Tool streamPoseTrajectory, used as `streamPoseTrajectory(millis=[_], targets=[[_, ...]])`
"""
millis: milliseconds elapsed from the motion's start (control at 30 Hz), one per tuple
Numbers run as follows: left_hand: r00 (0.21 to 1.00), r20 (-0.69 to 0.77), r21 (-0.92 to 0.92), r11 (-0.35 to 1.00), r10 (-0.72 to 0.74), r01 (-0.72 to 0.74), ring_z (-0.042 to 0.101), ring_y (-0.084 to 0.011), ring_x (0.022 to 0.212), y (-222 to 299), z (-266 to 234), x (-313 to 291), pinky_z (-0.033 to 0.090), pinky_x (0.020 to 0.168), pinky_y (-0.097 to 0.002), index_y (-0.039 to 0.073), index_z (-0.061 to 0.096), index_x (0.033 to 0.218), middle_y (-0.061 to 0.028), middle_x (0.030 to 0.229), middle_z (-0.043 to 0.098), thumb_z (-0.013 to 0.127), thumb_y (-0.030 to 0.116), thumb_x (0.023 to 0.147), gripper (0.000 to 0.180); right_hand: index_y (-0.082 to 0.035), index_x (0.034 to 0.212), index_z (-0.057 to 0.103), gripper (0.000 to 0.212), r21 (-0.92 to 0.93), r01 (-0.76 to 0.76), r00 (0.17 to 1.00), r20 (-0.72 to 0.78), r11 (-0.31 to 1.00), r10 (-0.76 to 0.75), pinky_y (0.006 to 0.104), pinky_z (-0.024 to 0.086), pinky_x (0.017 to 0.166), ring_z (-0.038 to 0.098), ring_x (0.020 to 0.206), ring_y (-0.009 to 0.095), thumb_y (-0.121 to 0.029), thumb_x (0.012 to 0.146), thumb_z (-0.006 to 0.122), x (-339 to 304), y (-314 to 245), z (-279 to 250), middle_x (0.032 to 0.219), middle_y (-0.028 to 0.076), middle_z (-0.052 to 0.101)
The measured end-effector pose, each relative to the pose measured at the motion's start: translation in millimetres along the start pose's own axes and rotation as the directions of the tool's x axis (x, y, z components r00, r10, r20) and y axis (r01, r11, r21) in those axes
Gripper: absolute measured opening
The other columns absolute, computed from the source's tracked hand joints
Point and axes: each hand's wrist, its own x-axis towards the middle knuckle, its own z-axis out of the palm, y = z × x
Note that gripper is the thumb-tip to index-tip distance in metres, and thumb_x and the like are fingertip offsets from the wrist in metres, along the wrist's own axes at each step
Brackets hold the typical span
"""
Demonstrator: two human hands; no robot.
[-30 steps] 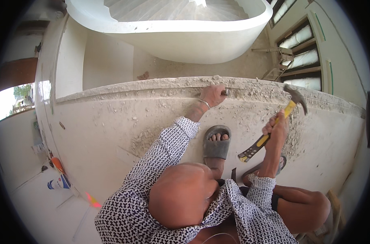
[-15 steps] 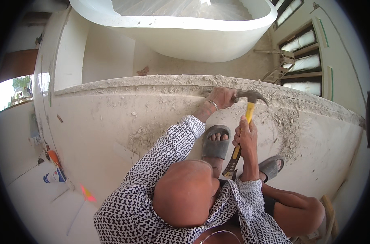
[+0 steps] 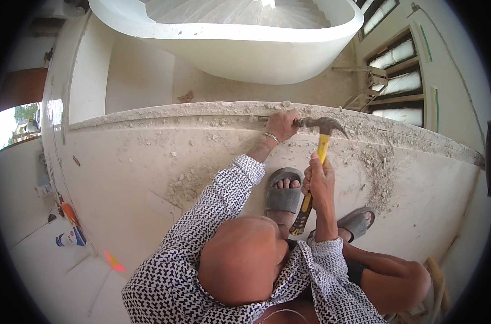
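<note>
My left hand (image 3: 282,125) is closed around a dark metal chisel (image 3: 262,118), held almost flat along the rough groove near the floor's edge. The chisel's blade end points left, mostly hidden by the hand and grit. In my right hand (image 3: 319,181) is the handle of a claw hammer (image 3: 324,144), yellow above and black below. The hammer's head is at the chisel's right end; whether they touch I cannot tell. Broken chips and dust (image 3: 383,178) lie around the groove. My feet in grey sandals (image 3: 284,197) are just below the hands.
Past the chipped ledge (image 3: 164,114) the floor drops to a lower level. A white curved wall (image 3: 245,54) encloses fan-shaped steps there. A wooden trestle (image 3: 376,81) stands by the windows at right. A blue and white bag (image 3: 71,236) lies at far left.
Both hands have shifted a little to the left along the groove, with the chisel and hammer. The hammer's head stays by the chisel's end. The whole view has moved slightly.
</note>
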Motion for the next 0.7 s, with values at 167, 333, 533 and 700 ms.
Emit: streamPoseTrajectory(millis=[167,333,533,700], targets=[[0.991,-0.122,-0.055,0.997,0.048,-0.055,0.066,-0.0358,0.062,-19.7,-16.0,-2.4,0.052,0.056,-0.0484,0.011,0.059,0.080,-0.0125,0.064,0.063,0.067,0.026,0.089,0.019,-0.013,0.095,0.048,0.026,0.082,0.196,0.966,-0.186,0.977,-0.179,0.0226,0.030,0.037,0.037,0.044,0.004,-0.034,0.108,0.053,1.3,-34.3,-38.6,0.065,-0.005,0.040],[0.984,-0.145,0.068,0.991,-0.108,0.118,0.062,-0.0257,0.054,-75.3,-82.0,-18.4,0.047,0.049,-0.0397,0.012,0.055,0.074,-0.0101,0.062,0.061,0.068,0.017,0.086,0.018,-0.014,0.094,0.047,0.027,0.081,0.220,0.910,-0.376,0.972,-0.174,0.0239,0.032,0.039,0.036,0.045,0.005,-0.037,0.107,0.053,-5.0,-55.9,-85.5,0.065,-0.005,0.040],[0.791,-0.167,-0.985,0.142,-0.589,-0.102,0.042,-0.0129,0.048,-47.9,-91.4,-0.1,0.028,0.045,-0.0305,0.014,0.038,0.065,-0.0002,0.055,0.045,0.056,0.008,0.089,0.030,-0.013,0.095,0.048,0.028,0.095,0.211,0.913,-0.374,0.973,-0.161,0.0238,0.033,0.040,0.037,0.045,0.006,-0.037,0.107,0.053,-3.6,-52.7,-89.0,0.065,-0.004,0.040],[0.852,-0.202,-0.925,0.380,-0.484,-0.004,0.041,-0.0112,0.048,-28.3,-34.5,-13.9,0.029,0.045,-0.0297,0.014,0.035,0.064,0.0003,0.055,0.043,0.052,0.009,0.090,0.031,-0.012,0.095,0.048,0.027,0.100,0.176,0.953,-0.266,0.979,-0.144,0.0236,0.033,0.038,0.039,0.044,0.006,-0.036,0.107,0.053,-8.4,-52.9,-74.9,0.064,-0.004,0.040]])
